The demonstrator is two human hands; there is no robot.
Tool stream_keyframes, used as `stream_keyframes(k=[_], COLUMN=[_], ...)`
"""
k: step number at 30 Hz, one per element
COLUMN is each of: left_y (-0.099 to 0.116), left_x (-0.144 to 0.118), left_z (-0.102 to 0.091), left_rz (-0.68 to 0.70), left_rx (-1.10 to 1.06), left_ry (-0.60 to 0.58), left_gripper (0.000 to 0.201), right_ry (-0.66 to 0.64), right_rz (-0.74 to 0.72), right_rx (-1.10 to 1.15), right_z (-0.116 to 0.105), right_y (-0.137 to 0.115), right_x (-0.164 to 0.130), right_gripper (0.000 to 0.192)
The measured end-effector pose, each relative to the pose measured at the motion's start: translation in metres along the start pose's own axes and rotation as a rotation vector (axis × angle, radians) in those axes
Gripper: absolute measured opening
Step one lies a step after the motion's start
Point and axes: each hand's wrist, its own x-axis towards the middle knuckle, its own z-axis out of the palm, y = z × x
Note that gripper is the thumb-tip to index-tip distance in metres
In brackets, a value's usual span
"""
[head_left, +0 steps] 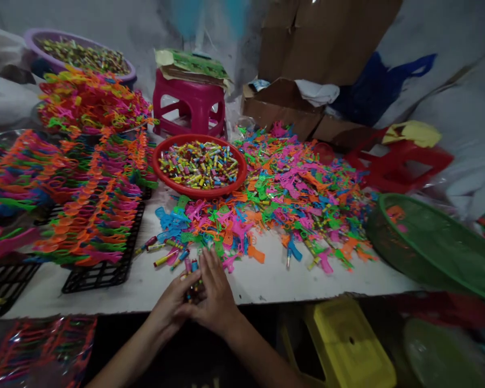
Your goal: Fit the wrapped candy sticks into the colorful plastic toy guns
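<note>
At the table's front edge, my left hand (173,303) and my right hand (217,295) are cupped together around a bunch of small printed tubes (194,268). Several tube ends poke out between the fingers; the rest are hidden by the palms. Just beyond my fingertips lie loose tubes (165,257) in yellow, blue and pink. A big heap of bright plastic toy pistols (291,186) spreads over the table behind and to the right, with some tubes among them. Behind my hands stands a red basin (198,193) full of the same sort of small tubes.
To the left, rows of toy pistols (92,215) stand on black racks (101,277). Farther back are a purple basin (30,37) and a magenta stool (189,99). A green mesh basket (404,258) overhangs the right edge. A yellow stool (350,345) stands below the white table (275,275).
</note>
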Motion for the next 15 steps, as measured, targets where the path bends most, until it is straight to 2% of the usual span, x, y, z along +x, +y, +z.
stream_keyframes(k=[2, 3, 5, 7, 9, 11, 13, 15], left_y=[0.002, 0.003, 0.003, 0.003, 0.003, 0.001, -0.001, -0.002], left_x=[0.002, 0.004, 0.008, 0.01, 0.01, 0.008, 0.005, 0.003], left_z=[-0.005, -0.008, -0.014, -0.016, -0.014, -0.01, -0.007, -0.006], left_rz=[-0.028, -0.037, -0.037, -0.021, 0.014, 0.054, 0.083, 0.125], left_rx=[-0.004, -0.01, -0.023, -0.007, 0.06, 0.172, 0.301, 0.418], left_ry=[0.013, 0.034, 0.066, 0.045, 0.013, 0.003, 0.005, -0.014], left_gripper=[0.019, 0.017, 0.017, 0.019, 0.02, 0.024, 0.025, 0.026], right_ry=[0.012, 0.07, 0.276, 0.435, 0.412, 0.329, 0.325, 0.395], right_rz=[0.008, 0.062, 0.269, 0.492, 0.607, 0.655, 0.693, 0.723], right_rx=[0.067, 0.093, 0.068, -0.059, -0.171, -0.164, -0.032, 0.183], right_z=[-0.012, -0.021, -0.041, -0.062, -0.077, -0.083, -0.083, -0.079], right_y=[0.008, 0.015, 0.037, 0.065, 0.091, 0.108, 0.113, 0.106], right_x=[0.001, 0.002, 0.003, 0.003, 0.002, 0.0, -0.001, -0.001], right_gripper=[0.09, 0.078, 0.052, 0.036, 0.029, 0.023, 0.023, 0.027])
